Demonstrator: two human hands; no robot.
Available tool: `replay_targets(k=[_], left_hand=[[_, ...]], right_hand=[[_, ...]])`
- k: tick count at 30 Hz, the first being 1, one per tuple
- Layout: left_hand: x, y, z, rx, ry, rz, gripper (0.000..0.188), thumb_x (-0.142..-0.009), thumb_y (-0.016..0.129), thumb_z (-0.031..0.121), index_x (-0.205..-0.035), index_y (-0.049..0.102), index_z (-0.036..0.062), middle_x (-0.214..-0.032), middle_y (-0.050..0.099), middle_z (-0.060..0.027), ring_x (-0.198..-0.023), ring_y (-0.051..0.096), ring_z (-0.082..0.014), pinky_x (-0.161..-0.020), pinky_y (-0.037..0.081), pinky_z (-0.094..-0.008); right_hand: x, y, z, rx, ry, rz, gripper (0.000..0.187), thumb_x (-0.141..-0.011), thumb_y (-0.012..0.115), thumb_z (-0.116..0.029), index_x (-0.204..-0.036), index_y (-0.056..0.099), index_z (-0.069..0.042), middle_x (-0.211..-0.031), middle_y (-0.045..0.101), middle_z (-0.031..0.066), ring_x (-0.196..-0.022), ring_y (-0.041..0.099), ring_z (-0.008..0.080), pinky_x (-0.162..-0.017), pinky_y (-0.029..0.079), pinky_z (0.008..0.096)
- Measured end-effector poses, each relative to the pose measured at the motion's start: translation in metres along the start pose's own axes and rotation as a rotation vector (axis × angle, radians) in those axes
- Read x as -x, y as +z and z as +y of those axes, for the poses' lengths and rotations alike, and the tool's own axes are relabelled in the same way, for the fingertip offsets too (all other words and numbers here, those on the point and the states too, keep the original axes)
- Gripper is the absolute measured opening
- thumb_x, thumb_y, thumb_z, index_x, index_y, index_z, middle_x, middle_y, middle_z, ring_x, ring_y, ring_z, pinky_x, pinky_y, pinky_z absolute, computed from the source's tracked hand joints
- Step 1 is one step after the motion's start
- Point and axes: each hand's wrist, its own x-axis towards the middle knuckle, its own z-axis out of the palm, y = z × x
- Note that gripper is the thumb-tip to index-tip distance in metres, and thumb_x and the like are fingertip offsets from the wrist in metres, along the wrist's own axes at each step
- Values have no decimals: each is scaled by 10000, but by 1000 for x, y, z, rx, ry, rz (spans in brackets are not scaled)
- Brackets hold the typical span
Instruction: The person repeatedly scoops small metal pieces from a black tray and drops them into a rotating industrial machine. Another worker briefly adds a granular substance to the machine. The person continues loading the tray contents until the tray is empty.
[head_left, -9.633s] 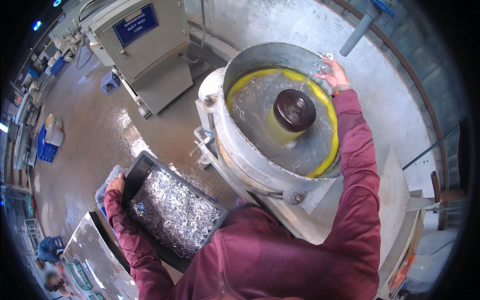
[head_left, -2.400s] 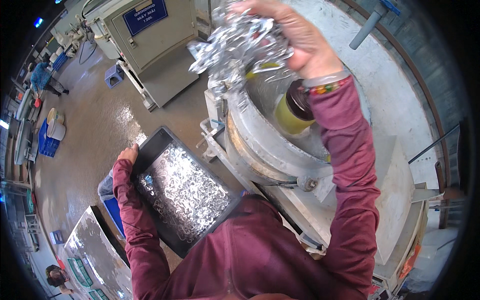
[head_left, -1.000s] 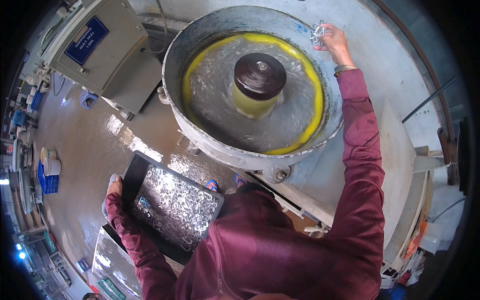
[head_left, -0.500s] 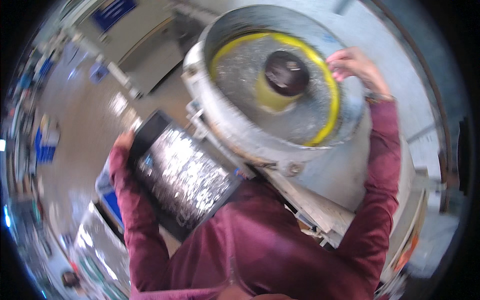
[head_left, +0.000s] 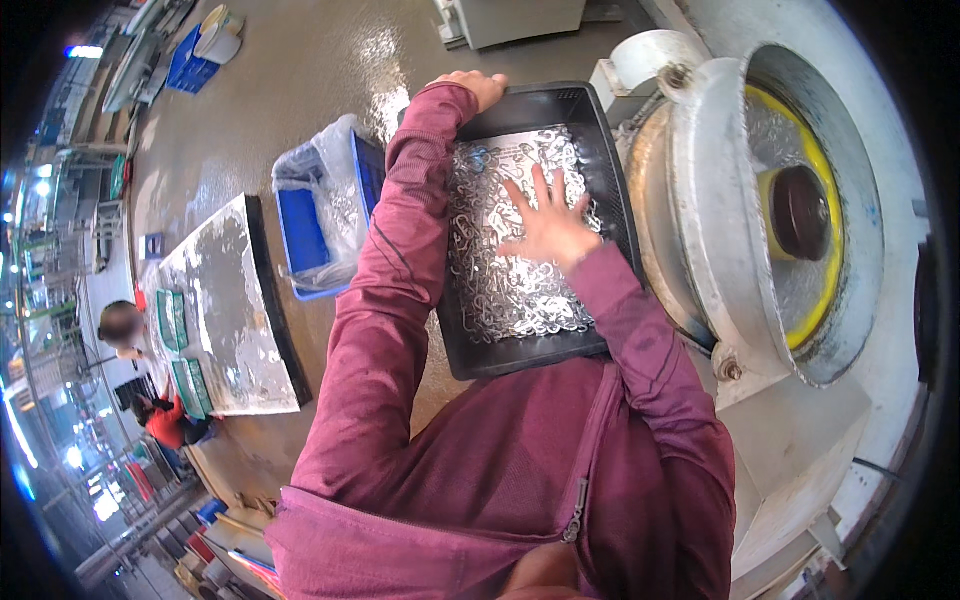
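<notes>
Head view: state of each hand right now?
Left hand: closed on the black tray at its far-left corner.
Right hand: open, spread over the small metal pieces; nothing visibly gripped.

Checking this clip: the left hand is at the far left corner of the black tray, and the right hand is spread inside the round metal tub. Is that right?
Not quite: the right hand isn't inside the round metal tub. The head view shows it spread over the small metal pieces in the black tray. The left hand is at the tray's far left corner, as stated.
</notes>
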Motion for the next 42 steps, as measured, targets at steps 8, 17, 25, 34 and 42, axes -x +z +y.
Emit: replay_targets(k=[8,17,25,34,42], left_hand=[[12,15,-19,-39,21,-59,343,-889,314,336,-1087,506,133,-1086,567,-253,-1012,543,-420,-852,430,-481],[23,-15,4,-270,81,-67,342,-907,282,291,-1072,504,90,-1077,576,-253,-1001,556,-425,-849,445,-491],[14,-22,8,-351,153,9,285,-906,313,239,-1062,492,80,-1031,588,-266,-949,576,-441,-813,464,-499],[6,-7,3,-311,214,52,245,-909,320,200,-1065,482,104,-976,603,-266,-925,592,-430,-771,493,-491],[-2,-6,7,-252,192,19,322,-898,311,331,-1065,509,139,-1035,580,-279,-971,556,-451,-831,440,-496]], right_hand=[[54,28,16,-54,-281,76,413,-752,634,-308,-1129,559,-157,-963,515,121,-971,502,307,-707,433,471],[67,-54,0,-371,-236,711,313,-832,584,-320,-1072,588,-120,-866,553,68,-718,605,240,-605,488,369],[28,-28,31,-880,-142,271,543,-806,645,-380,-1083,559,79,-938,632,207,-890,616,252,-763,477,351],[95,-161,58,-1682,-250,69,307,-856,617,-236,-1058,593,-6,-813,622,38,-667,603,89,-531,532,240],[159,-278,127,-1743,-261,304,330,-854,611,-235,-1088,580,-5,-892,653,118,-666,657,171,-552,569,267]])
